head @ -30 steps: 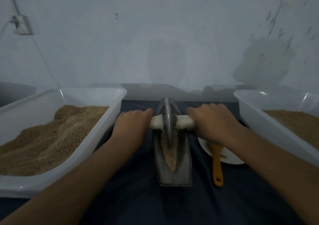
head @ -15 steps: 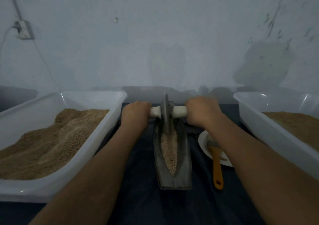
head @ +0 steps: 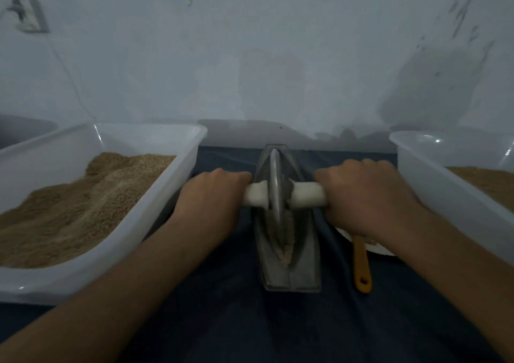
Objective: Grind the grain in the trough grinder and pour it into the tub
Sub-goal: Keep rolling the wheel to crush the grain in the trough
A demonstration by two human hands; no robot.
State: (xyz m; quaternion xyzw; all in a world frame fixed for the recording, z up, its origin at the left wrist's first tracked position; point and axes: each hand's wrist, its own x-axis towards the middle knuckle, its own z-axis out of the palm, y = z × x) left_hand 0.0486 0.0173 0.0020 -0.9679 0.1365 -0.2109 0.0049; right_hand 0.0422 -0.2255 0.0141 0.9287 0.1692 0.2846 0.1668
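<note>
I have drawn the wheel [head: 275,195] back toward me along the trough [head: 289,223] since a moment ago, my left hand [head: 211,195] and right hand [head: 367,198] each closed round its white handle [head: 306,197]. Grain [head: 288,240] lies in the trough. My right wrist hides most of the plate [head: 372,247] and brush [head: 361,265]; tubs [head: 155,215] flank closely.

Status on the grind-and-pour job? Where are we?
Done: grain is loaded in the trough grinder.
In hand: left hand and right hand grip the white axle handle, the grinding wheel standing in the trough mid-stroke.
Left: finishing the grind, then pouring. Both white tubs already hold brown grain; which one receives it is unclear.
</note>
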